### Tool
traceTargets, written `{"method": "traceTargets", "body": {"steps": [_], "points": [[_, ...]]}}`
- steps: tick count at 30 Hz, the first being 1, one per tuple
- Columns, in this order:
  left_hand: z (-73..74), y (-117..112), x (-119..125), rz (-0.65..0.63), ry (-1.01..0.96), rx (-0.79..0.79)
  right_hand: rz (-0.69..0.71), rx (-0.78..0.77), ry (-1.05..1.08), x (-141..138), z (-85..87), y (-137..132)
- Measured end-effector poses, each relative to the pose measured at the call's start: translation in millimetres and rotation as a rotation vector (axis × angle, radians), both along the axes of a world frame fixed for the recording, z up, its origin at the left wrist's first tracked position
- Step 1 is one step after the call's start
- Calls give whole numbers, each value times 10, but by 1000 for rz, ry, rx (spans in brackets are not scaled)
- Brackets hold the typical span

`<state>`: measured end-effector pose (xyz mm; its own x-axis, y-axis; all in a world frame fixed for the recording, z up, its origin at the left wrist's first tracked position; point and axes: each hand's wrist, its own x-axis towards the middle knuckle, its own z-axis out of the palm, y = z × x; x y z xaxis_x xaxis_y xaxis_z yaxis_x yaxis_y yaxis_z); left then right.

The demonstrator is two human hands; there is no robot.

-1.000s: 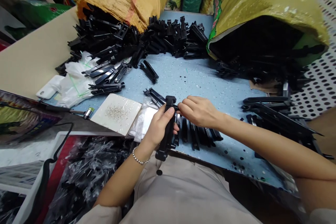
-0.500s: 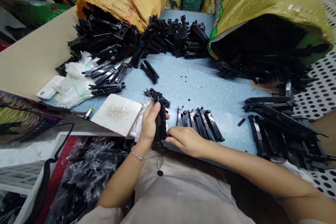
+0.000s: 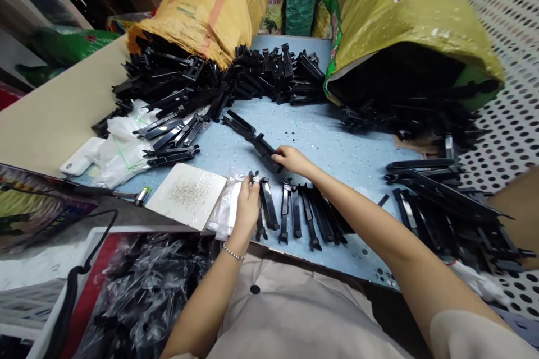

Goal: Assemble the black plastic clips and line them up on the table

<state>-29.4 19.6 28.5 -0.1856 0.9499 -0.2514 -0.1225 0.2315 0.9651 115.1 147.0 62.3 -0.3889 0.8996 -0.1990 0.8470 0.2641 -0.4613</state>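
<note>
On the speckled blue table (image 3: 337, 140), my left hand (image 3: 247, 206) rests closed on a long black plastic part (image 3: 257, 219) at the left end of a row of several similar black parts (image 3: 309, 214) laid side by side near the front edge. My right hand (image 3: 290, 159) reaches further out and its fingers close on another black plastic part (image 3: 265, 148) lying on the table. A white tile holding a heap of tiny metal pieces (image 3: 187, 189) sits just left of my left hand.
Two big yellow sacks (image 3: 219, 5) (image 3: 404, 28) spill heaps of black plastic parts (image 3: 189, 76) across the far table. More black parts (image 3: 442, 196) are piled at the right beside a white perforated basket (image 3: 511, 123). White plastic bags (image 3: 122, 140) lie at the left.
My left hand has set the black part it held upright down at the left end of the row. My right hand moved from the table's front edge out to a loose part further away.
</note>
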Motion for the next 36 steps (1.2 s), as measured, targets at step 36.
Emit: {"method": "traceTargets", "body": {"steps": [36], "points": [[514,-77,22,-206,-23,-22,256,260,121,483,104,-1663]]}}
